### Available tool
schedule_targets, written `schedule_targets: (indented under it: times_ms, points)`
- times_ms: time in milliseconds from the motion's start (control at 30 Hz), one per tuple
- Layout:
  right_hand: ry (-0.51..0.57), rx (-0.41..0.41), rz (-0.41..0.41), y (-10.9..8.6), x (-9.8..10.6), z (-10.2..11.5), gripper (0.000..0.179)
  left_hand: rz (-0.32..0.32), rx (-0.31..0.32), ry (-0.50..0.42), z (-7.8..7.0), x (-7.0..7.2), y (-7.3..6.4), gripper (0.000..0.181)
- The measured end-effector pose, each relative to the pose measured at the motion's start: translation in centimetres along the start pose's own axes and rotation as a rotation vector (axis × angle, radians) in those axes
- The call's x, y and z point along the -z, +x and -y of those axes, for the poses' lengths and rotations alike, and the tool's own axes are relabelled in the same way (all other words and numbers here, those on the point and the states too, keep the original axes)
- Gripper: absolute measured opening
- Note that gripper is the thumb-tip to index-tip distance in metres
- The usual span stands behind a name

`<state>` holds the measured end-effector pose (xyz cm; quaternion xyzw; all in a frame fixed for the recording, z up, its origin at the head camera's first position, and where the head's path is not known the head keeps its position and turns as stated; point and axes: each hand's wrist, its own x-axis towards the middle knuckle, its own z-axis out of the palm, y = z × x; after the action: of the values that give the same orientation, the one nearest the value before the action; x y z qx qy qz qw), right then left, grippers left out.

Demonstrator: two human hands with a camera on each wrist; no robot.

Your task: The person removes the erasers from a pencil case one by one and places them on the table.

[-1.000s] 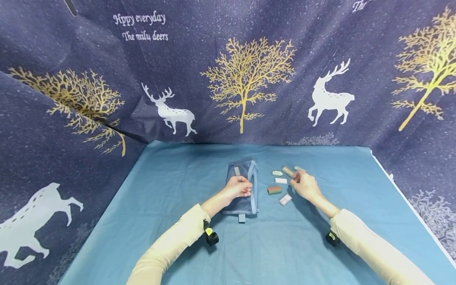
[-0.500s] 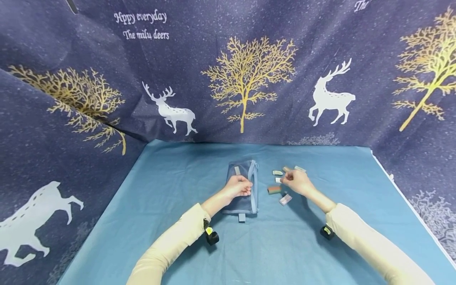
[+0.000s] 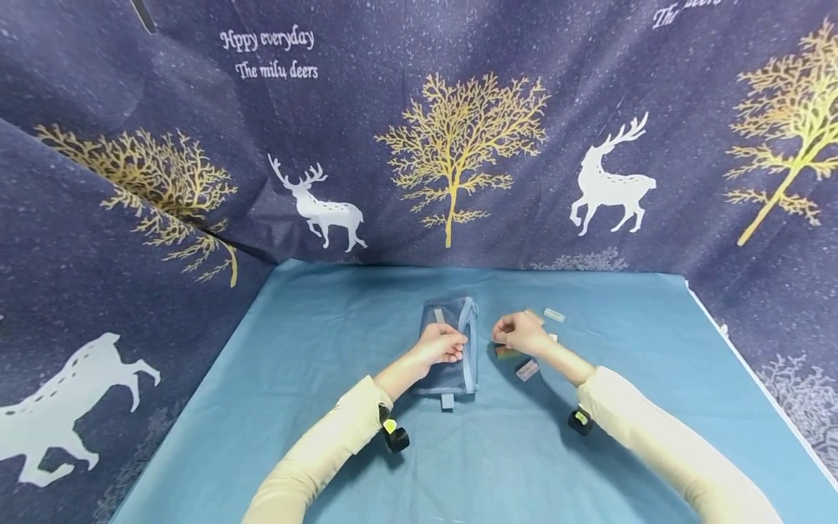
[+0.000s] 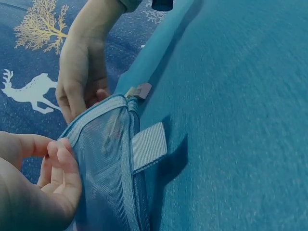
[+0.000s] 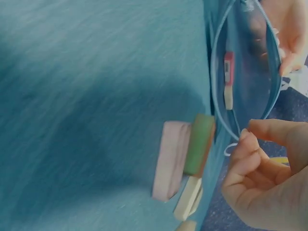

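A blue mesh zip pouch (image 3: 445, 380) lies on the blue cloth. My left hand (image 3: 444, 343) pinches its zipped edge, so the mouth gapes in the right wrist view. Inside that mouth a red-and-white eraser (image 5: 228, 79) shows through. My right hand (image 3: 520, 332) is just right of the pouch, thumb and fingertips together; I cannot tell whether anything is between them. In the right wrist view its fingertips (image 5: 245, 137) overlap the pouch's rim. Under and below this hand lie a green-and-brown block (image 5: 199, 144) and a pink eraser (image 5: 171, 159).
A cream-coloured eraser (image 5: 187, 198) lies beside the green-and-brown block. Farther back are a tan piece (image 3: 535, 317) and a pale eraser (image 3: 553, 315). A fabric tab (image 3: 447, 402) sticks out from the pouch's near end. Dark printed fabric (image 3: 406, 182) hangs behind the table.
My right hand has moved left across the small blocks, toward the pouch, covering some and uncovering the pale eraser at the back. The left hand keeps its grip on the pouch.
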<state>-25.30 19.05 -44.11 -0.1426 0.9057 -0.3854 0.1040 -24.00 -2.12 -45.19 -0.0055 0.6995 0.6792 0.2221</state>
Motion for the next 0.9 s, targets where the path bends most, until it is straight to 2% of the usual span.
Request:
schedule_targets:
  times_ms: [200, 233, 400, 600, 800, 900]
  points:
    - [0.137, -0.117, 0.056, 0.8, -0.6, 1.2, 0.022, -0.018, 0.015, 0.007, -0.1, -0.2, 0.2, 0.007]
    - [0.170, -0.133, 0.066, 1.0, -0.7, 1.3, 0.024, -0.021, 0.018, 0.001, 0.3, -0.2, 0.6, 0.006]
    - [0.263, -0.180, 0.090, 1.8, -1.1, 1.6, 0.027, -0.014, 0.016, 0.007, 0.5, -0.2, 0.6, 0.006]
    - [0.286, -0.187, 0.099, 2.4, -1.6, 2.1, 0.026, -0.005, 0.015, 0.015, 0.5, -0.1, 0.6, 0.006]
    - [0.426, -0.217, 0.143, 3.1, -2.0, 2.2, 0.032, 0.006, 0.023, 0.015, 0.4, 0.1, 0.7, 0.005]
    - [0.460, -0.225, 0.145, 3.3, -2.1, 2.2, 0.035, 0.014, 0.032, 0.007, 0.3, 0.1, 0.7, 0.006]
